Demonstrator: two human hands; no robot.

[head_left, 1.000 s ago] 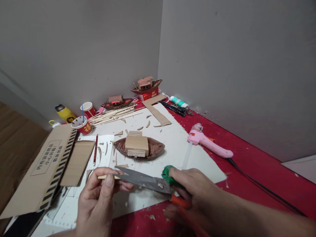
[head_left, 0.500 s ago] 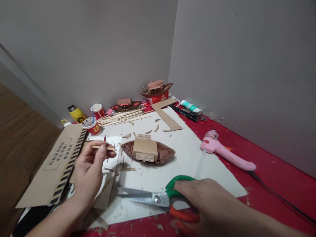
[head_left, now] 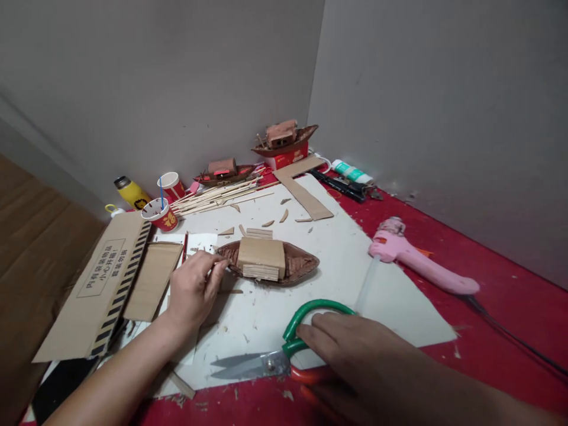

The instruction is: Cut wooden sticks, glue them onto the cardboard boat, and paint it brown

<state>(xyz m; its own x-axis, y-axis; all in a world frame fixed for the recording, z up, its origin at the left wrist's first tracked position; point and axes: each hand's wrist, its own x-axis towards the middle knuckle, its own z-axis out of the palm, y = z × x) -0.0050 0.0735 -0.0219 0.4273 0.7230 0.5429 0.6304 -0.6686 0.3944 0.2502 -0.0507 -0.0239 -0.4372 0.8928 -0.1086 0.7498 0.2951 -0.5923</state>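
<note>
A model boat (head_left: pixel 302 263) lies on the white sheet, its brown hull carrying a cardboard cabin (head_left: pixel 261 251) with a ridged front edge. My left hand (head_left: pixel 195 287) is at the boat's left end, thumb and fingertips pinched together. Whatever sits between those fingertips is hidden. Scissors (head_left: pixel 271 364) with one green and one orange handle lie low over the sheet, blades parted and pointing left. My right hand (head_left: pixel 350 349) is on their handles, its fingers partly hidden.
A pink glue gun (head_left: pixel 412 260) rests on the red table at right. Thin sticks (head_left: pixel 213 198), paper cups (head_left: pixel 165 219) and two other model boats (head_left: pixel 284 139) stand behind. Printed cardboard (head_left: pixel 104 278) lies at left; cardboard scraps (head_left: pixel 284 216) are scattered about.
My left hand has moved right to the boat's left end; the thin strip it held is no longer visible. My right hand and the scissors have shifted slightly, and the view has tilted down.
</note>
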